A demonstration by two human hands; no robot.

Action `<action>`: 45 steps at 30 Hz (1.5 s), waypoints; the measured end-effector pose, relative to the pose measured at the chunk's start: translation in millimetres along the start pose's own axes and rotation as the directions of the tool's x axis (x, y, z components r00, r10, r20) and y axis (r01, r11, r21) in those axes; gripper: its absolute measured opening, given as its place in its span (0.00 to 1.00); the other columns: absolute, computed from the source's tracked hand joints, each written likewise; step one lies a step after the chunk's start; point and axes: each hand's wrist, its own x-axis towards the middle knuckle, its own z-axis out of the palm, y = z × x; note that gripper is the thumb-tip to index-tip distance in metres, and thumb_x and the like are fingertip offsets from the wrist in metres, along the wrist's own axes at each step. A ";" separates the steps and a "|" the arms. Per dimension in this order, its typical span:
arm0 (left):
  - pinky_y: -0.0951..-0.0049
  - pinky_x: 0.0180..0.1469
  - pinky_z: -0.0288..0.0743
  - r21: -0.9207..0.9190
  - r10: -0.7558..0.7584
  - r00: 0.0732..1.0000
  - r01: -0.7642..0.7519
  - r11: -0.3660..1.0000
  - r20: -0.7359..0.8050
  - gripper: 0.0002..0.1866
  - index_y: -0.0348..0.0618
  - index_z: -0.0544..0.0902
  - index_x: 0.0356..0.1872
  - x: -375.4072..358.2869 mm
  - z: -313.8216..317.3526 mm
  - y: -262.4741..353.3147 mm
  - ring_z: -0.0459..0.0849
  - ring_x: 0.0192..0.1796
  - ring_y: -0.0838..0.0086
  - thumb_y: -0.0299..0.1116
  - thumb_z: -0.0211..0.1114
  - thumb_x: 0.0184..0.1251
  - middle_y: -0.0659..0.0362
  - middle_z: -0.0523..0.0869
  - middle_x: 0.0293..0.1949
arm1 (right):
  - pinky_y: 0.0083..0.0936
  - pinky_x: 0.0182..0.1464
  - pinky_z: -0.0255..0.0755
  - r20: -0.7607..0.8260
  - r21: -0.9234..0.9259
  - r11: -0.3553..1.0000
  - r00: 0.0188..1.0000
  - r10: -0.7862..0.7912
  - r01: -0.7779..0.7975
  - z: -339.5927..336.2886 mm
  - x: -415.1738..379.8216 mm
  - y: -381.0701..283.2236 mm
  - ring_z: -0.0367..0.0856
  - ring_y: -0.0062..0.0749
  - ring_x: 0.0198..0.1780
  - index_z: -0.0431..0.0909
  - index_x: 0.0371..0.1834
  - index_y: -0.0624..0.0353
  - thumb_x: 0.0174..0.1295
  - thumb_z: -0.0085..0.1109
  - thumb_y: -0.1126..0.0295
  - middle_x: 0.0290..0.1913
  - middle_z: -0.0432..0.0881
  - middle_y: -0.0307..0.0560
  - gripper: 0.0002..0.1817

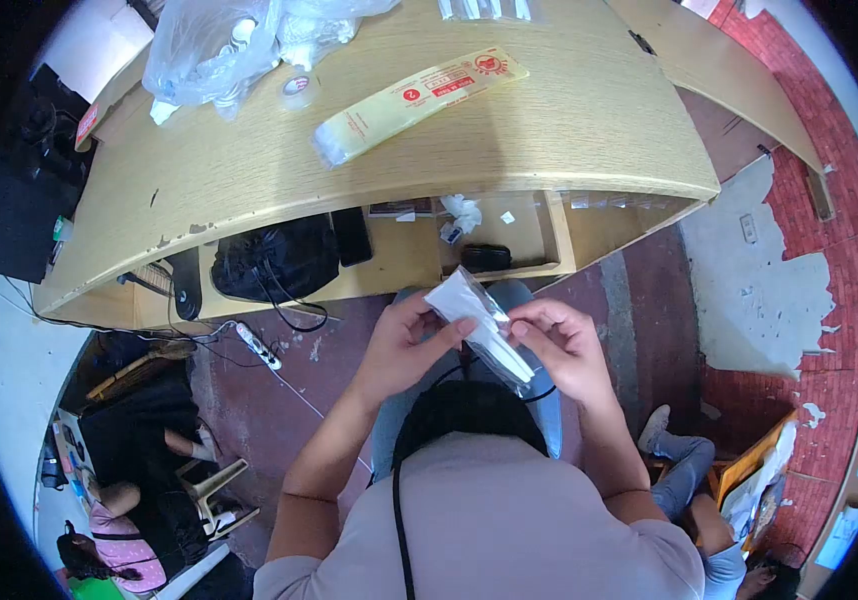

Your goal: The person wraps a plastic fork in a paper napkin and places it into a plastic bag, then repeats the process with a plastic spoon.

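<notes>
Left hand (417,345) and right hand (557,348) each pinch a side of the clear packet (486,335), its long axis slanting far-left to near-right.

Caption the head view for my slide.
Left hand and right hand hold a clear packet in front of a desk bearing a yellow sleeve.

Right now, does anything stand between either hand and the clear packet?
Nothing visible does: the left hand holds the clear packet at one side, and the right hand pinches it at the other.
</notes>
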 end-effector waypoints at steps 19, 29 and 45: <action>0.76 0.49 0.73 0.048 -0.023 0.998 0.021 0.999 0.061 0.14 0.35 0.77 0.48 -1.5 -5.6 -4.0 0.79 0.46 0.79 0.28 0.65 0.63 0.59 0.82 0.43 | 0.17 0.44 0.69 -0.023 -0.033 0.993 0.993 -0.116 0.115 2.0 -1.0 1.4 0.77 0.18 0.39 0.75 0.41 0.64 0.58 0.58 0.82 0.35 0.79 0.40 0.08; 0.77 0.48 0.73 0.050 -0.012 0.997 0.009 0.999 0.070 0.14 0.36 0.78 0.48 -1.6 -6.8 -8.0 0.79 0.45 0.79 0.28 0.65 0.63 0.60 0.82 0.43 | 0.19 0.41 0.71 0.002 -0.188 0.968 0.985 -0.172 0.169 4.1 0.8 -2.7 0.78 0.19 0.35 0.78 0.39 0.63 0.58 0.61 0.78 0.31 0.82 0.40 0.07; 0.78 0.46 0.73 0.053 0.004 0.999 -0.007 0.999 0.043 0.15 0.36 0.77 0.49 -0.6 -6.2 -17.3 0.79 0.44 0.80 0.28 0.65 0.62 0.60 0.83 0.42 | 0.20 0.38 0.70 -0.104 -0.387 0.913 0.978 -0.180 0.127 7.9 -1.6 8.2 0.78 0.21 0.33 0.80 0.36 0.63 0.61 0.56 0.74 0.31 0.82 0.44 0.05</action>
